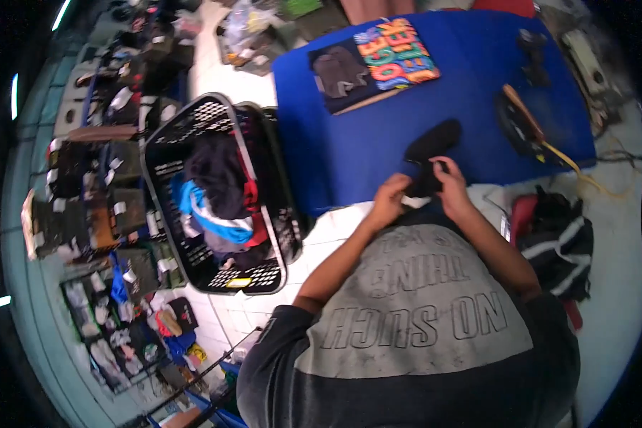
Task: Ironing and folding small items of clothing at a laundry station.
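Observation:
My left hand [391, 199] and my right hand [451, 184] both grip a small black fabric piece [434, 143], which looks like a sock. They pinch its near part just in front of my body, with fingertips close together. The far part of the fabric reaches over the near edge of a blue-covered table [347, 160]. Farther off on the table lies a folded dark garment [342, 72] with a brownish print. Against its right side is a folded cloth with multicoloured lettering [396, 53].
Left of the table stands a black plastic laundry basket [171, 224] holding mixed clothes [219, 208]. A wooden-handled tool [524, 113] with a yellow cord lies at the table's right end. Shelves with boxes [125, 208] line the left. Dark clothing [556, 251] is piled at my right.

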### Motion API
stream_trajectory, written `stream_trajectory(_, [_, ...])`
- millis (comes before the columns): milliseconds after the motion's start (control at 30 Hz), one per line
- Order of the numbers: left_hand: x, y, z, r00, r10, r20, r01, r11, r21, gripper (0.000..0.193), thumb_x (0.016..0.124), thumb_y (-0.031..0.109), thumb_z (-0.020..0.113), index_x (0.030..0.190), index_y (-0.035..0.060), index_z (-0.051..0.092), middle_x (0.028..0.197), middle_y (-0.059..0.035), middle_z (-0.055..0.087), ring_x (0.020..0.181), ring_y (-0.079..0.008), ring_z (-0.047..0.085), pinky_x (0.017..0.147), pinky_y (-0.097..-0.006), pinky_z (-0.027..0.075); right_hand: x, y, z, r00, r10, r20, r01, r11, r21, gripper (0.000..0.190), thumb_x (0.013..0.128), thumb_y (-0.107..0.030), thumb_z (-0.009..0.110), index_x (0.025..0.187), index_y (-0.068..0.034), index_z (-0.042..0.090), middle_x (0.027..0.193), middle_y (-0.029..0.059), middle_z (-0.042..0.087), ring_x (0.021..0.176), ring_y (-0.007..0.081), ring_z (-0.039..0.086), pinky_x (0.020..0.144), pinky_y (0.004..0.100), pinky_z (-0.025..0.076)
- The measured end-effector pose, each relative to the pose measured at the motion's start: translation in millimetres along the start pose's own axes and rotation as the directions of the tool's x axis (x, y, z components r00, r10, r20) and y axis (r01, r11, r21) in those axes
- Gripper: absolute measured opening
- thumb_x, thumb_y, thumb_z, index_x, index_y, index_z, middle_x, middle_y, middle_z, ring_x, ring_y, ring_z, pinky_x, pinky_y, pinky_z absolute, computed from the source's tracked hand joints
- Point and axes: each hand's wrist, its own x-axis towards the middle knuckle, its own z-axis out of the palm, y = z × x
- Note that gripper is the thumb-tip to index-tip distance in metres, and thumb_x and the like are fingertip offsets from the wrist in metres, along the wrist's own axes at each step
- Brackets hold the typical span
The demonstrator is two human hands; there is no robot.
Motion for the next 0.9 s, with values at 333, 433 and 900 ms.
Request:
stream_trajectory(333, [2,11,-13,0.977,-0.202,-0.067,0.174,0.94,-0.293,0.039,0.073,-0.018,0.049,0.102,-0.0028,0.07,0.106,-0.0092,0.062,0.099,-0.0185,0.057,0.086,-0.0242,0.043,13,3,12,0.908,-0.379,0.179,0.419,0.82,-0.39,0.012,0.094,-0.005,0.055,0.105,-0.006,0.06,0.092,-0.0006,0.054,0.088,0.0094,0.047,0.08,0.0237,0.038])
stream_trajectory(433, [2,14,-7,0.985,-0.117,-0.129,0.089,0.974,-0.208,0.037,0.076,-0.018,0.048,0.099,-0.001,0.07,0.105,-0.0076,0.061,0.095,-0.0164,0.057,0.082,-0.0233,0.043,8,-2,8,0.939,-0.276,0.204,0.341,0.825,-0.451,0.014,0.096,-0.006,0.053,0.107,-0.008,0.06,0.096,-0.0025,0.053,0.089,0.0076,0.045,0.08,0.0221,0.036])
stream_trajectory(900, [-2,10,-5,0.958,-0.267,-0.104,0.276,0.957,0.088,0.037,0.086,-0.011,0.052,0.118,0.0035,0.061,0.112,-0.0107,0.065,0.1,-0.0192,0.063,0.088,-0.0306,0.049,6,-13,5,0.893,-0.321,0.315,0.45,0.62,-0.643,0.014,0.09,-0.002,0.057,0.103,-0.004,0.062,0.097,0.0046,0.063,0.095,0.0139,0.057,0.088,0.0276,0.043])
